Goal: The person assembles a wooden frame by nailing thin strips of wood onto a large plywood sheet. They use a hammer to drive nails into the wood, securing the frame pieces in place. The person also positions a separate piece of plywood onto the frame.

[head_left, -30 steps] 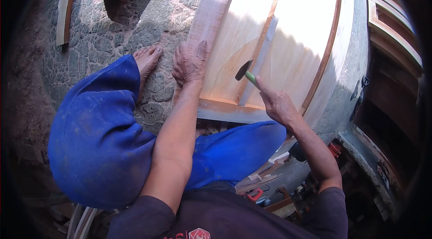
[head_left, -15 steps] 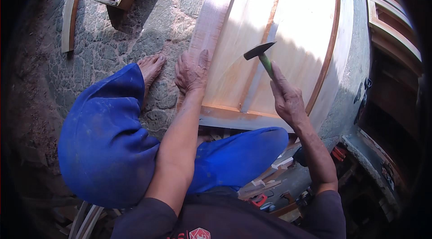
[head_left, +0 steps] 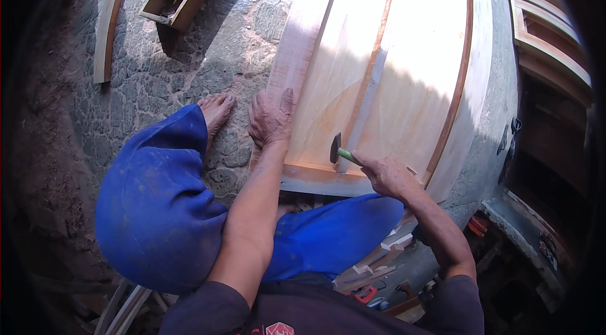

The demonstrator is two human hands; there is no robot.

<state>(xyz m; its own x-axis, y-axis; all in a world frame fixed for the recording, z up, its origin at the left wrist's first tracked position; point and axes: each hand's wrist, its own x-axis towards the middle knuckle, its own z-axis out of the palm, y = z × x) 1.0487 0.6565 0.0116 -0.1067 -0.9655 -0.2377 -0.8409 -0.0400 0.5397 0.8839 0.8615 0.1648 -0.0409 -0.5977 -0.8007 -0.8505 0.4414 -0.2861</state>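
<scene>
A pale wooden door panel (head_left: 404,101) with a raised frame and a strip down its middle lies before me. My left hand (head_left: 270,119) is closed round its left frame edge, with the thumb on top and some fingertips hidden. In my closed right hand (head_left: 386,177) is a hammer (head_left: 336,147) with a dark metal head and a green handle. Its head is low over the panel, by the near end of the middle strip. Whether it touches the wood I cannot tell.
A wooden box-like frame (head_left: 177,3) and a curved-looking board (head_left: 110,38) rest on the stone floor (head_left: 218,63) to the left. Wooden frames (head_left: 546,32) stand at the right. Wood offcuts (head_left: 372,265) and a red-handled tool (head_left: 365,294) lie near my leg.
My right hand has swung the hammer down and toward me, from above the panel's middle to its near end. My left hand keeps its hold. The whole view has shifted slightly.
</scene>
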